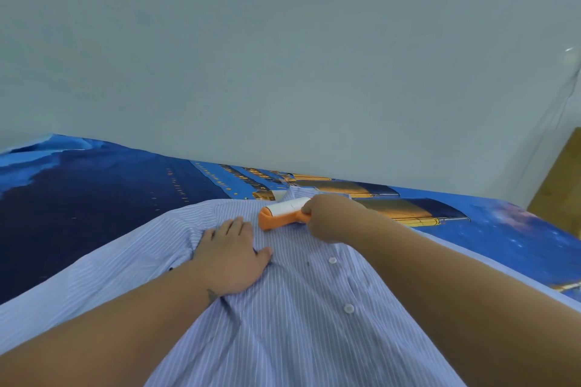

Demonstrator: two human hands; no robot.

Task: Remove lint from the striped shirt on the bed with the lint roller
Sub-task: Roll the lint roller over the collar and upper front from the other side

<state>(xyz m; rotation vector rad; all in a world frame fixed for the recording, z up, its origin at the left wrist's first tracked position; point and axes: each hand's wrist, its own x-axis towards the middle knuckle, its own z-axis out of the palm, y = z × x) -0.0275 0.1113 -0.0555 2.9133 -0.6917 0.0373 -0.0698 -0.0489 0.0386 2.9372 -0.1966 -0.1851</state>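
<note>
A pale blue shirt with thin white stripes (pixel 292 308) lies spread on the bed, buttons up, its collar at the far end. My left hand (pixel 231 256) presses flat on the shirt's chest, fingers apart, and the cloth bunches beside it. My right hand (pixel 327 217) grips the orange handle of the lint roller (pixel 281 214). The roller's white sticky drum rests on the shirt just below the collar, lying across the button placket. A few small dark specks show on the fabric near the upper button.
The bed (pixel 94 198) carries a dark blue sheet printed with an orange-funnelled ship. A plain pale wall stands right behind it. A wooden board (pixel 562 188) leans at the right edge, with a thin white cable running down the wall.
</note>
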